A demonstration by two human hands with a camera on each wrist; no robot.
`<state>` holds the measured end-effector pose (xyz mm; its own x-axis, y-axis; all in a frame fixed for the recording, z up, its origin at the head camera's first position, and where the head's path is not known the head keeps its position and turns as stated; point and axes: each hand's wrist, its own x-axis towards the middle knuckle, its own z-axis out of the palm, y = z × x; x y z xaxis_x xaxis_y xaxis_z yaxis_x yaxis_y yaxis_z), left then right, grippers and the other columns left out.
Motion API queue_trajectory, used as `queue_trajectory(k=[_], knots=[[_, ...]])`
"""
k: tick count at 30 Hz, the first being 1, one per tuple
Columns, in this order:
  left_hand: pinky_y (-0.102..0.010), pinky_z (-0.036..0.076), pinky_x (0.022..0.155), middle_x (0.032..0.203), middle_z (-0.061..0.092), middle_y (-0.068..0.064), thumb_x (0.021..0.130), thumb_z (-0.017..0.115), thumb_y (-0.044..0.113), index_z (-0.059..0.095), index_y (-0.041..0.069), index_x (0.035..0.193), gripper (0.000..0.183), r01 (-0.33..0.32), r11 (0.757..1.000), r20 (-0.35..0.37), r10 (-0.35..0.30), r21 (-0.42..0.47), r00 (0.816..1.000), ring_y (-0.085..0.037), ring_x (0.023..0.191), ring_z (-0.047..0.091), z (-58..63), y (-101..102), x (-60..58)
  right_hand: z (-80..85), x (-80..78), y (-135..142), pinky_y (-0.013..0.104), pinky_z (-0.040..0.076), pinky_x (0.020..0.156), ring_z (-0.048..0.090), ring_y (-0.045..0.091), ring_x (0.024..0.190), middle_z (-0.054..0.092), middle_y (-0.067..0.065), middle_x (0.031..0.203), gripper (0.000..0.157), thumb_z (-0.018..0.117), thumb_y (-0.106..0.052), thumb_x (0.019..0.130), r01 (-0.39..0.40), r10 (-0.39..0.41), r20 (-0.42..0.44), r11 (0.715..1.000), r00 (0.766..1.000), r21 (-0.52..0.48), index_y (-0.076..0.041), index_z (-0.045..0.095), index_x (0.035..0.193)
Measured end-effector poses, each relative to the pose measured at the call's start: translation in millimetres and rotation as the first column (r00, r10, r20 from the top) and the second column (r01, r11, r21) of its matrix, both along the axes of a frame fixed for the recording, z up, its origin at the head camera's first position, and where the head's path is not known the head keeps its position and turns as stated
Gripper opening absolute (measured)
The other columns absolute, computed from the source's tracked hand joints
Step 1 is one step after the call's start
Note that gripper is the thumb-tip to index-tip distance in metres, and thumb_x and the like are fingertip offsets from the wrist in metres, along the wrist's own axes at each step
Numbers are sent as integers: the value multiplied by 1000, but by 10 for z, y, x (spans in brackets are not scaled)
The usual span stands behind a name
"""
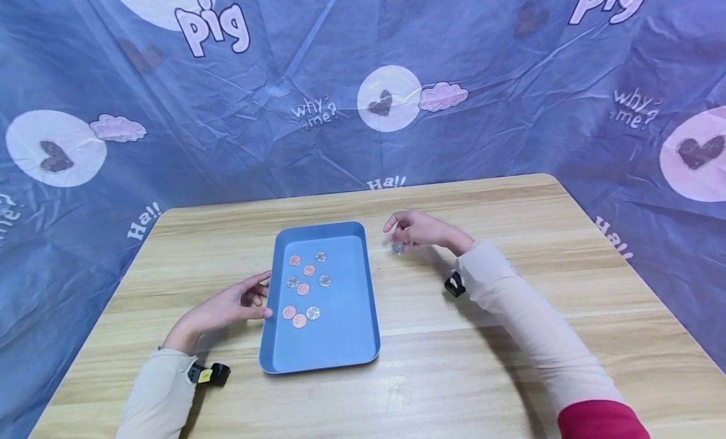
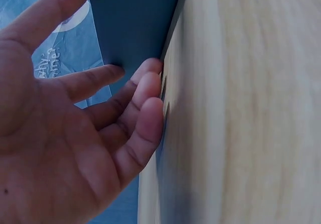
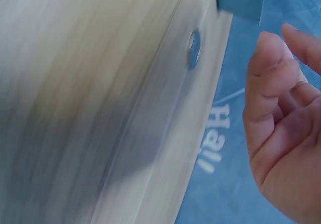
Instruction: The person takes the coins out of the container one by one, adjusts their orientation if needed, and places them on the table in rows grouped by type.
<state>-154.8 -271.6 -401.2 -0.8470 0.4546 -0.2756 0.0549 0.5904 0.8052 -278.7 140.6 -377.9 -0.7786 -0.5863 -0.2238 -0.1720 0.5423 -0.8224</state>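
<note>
A blue rectangular tray lies on the table with several copper-coloured coins and several silver-coloured coins flat inside. My left hand is at the tray's left side. Its thumb reaches the rim and the other fingertips rest against the outer wall, low by the tabletop. Right of the tray, my right hand hovers over the table with loosely bent fingers. A blurred silver coin is just below those fingers. The right wrist view shows this coin apart from the fingertips, near the wood.
The wooden table has a rounded far right corner. Behind it hangs a wrinkled blue cloth with printed words and hearts. Small black devices are worn at both wrists.
</note>
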Motion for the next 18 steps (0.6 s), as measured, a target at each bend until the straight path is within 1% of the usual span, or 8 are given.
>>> queue_trajectory(k=[2,4,7,10,12,15,18], knots=[[-21,48,82,122,53,-19,86,72,23,17,-1,153,90,11,999,18,-12,32,1000,-18,95,54,-2,-2,-3,29,22,-64,26,42,51,54,19,62,61,16,81,31,57,-6,92,-6,7,24,1000,1000,-20,5,55,121],[-21,49,81,120,54,-20,86,72,21,16,-1,153,90,11,999,34,-12,49,999,-17,93,56,0,-2,-5,60,44,-124,26,42,51,53,17,62,61,17,82,31,58,-7,92,-11,12,35,999,999,-34,5,55,121],[-21,50,82,120,52,-22,87,72,19,13,-2,153,91,18,997,49,-22,71,999,-17,95,56,4,-8,-11,112,81,-219,25,42,51,53,18,61,62,21,84,30,60,-8,91,-16,18,44,999,999,-48,1,56,119],[-21,49,82,121,52,-23,86,72,19,12,-2,153,92,13,997,68,-18,82,998,-17,95,57,3,-16,-15,147,107,-313,24,41,50,54,20,62,63,22,84,30,62,-11,91,-34,36,44,998,998,-46,-1,58,119],[-22,49,83,122,52,-23,86,72,18,11,-2,153,92,12,996,79,-20,93,997,-17,96,58,-3,-21,-17,165,123,-375,25,40,51,54,20,63,62,21,84,31,62,-13,92,-53,55,46,998,997,-43,-1,58,120],[-22,49,84,122,53,-24,87,72,18,11,-2,153,92,9,995,88,-18,100,996,-17,96,60,-11,-24,-16,189,147,-470,27,40,54,55,23,66,61,16,81,33,62,-15,92,-86,87,38,996,995,-37,0,58,121],[-21,49,85,121,54,-24,87,71,18,10,-2,153,93,11,994,100,-22,107,995,-16,96,62,-19,-27,-13,214,178,-571,35,46,61,56,32,70,60,12,76,32,61,-15,92,-119,121,27,992,992,-45,1,58,120]])
